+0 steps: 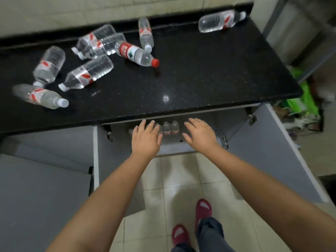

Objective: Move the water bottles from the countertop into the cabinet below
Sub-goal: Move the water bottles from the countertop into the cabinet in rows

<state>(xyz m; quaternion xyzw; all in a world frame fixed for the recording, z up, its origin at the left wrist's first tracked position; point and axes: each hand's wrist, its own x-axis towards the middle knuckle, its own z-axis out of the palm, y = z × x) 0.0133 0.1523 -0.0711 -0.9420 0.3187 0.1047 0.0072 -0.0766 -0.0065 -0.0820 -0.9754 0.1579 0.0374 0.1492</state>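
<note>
Several clear water bottles lie on their sides on the black countertop [200, 73], most in a cluster at the left. One with a red cap [136, 54] lies near the middle, and one lies alone at the far right corner [221, 20]. Below, the cabinet [181, 146] stands with both doors swung out, and several bottles [171, 128] stand upright inside. My left hand [146, 137] and my right hand [201, 132] hover in front of the cabinet opening, fingers spread, holding nothing. My left hand partly hides some of the standing bottles.
The left cabinet door [116, 170] and right cabinet door [272, 151] flank my arms. Beige floor tiles [174, 179] and my feet in red slippers [203, 210] are below. Green bags [301, 102] sit on the floor at the right, beyond the counter's end.
</note>
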